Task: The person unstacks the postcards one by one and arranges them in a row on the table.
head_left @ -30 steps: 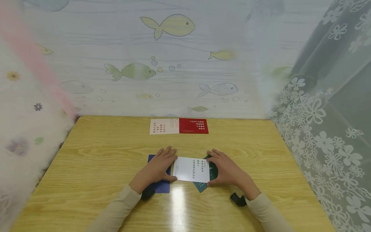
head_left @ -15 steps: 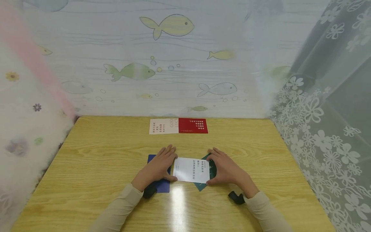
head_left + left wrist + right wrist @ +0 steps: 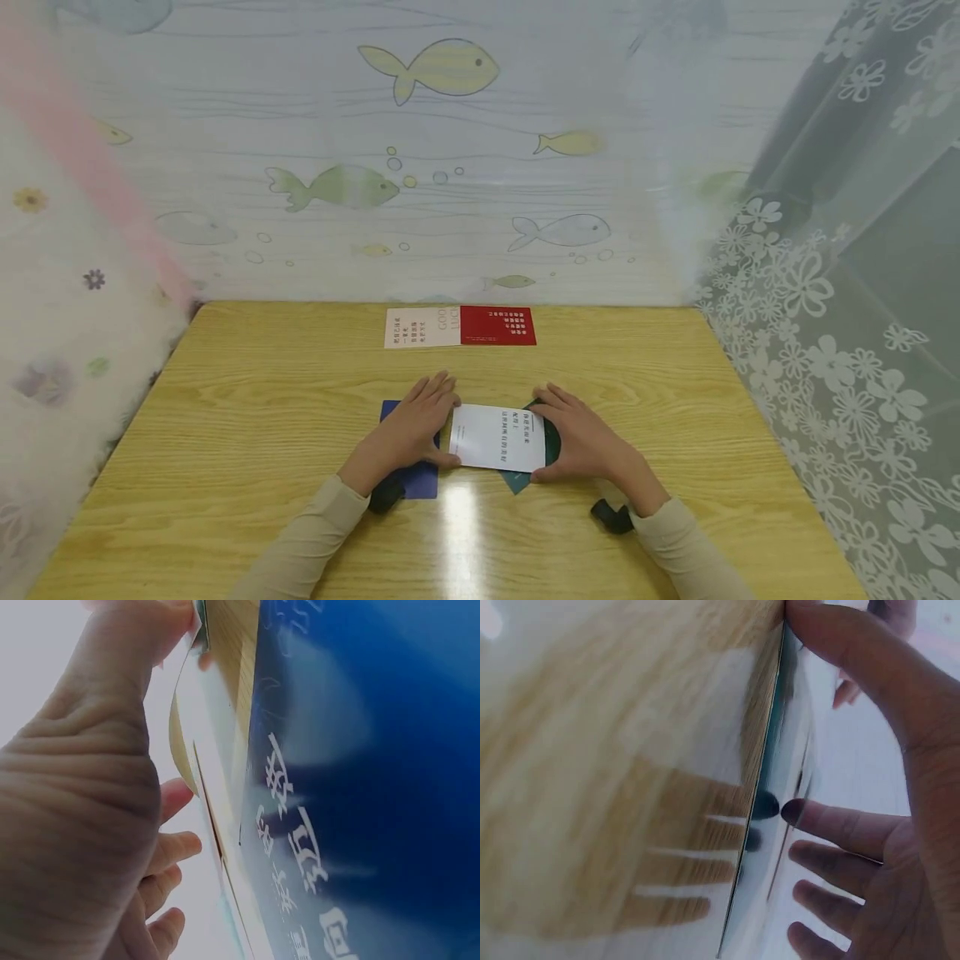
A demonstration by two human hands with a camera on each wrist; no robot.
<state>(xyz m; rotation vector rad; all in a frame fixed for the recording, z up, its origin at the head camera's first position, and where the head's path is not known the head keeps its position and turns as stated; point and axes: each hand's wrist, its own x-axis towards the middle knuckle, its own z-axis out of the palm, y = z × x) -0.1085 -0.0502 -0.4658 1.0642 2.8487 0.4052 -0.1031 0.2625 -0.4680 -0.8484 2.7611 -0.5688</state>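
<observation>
Left hand (image 3: 405, 429), right hand (image 3: 588, 440), white card (image 3: 497, 437) between

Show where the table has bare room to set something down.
Bare: the table left of the left hand, right of the right hand, and between the red card and white card. Crowded: around both hands, with blue card and green card.

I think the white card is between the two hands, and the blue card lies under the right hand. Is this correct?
Wrong side: the head view shows the blue card under the left hand. The rest, about the white card, is correct.
</observation>
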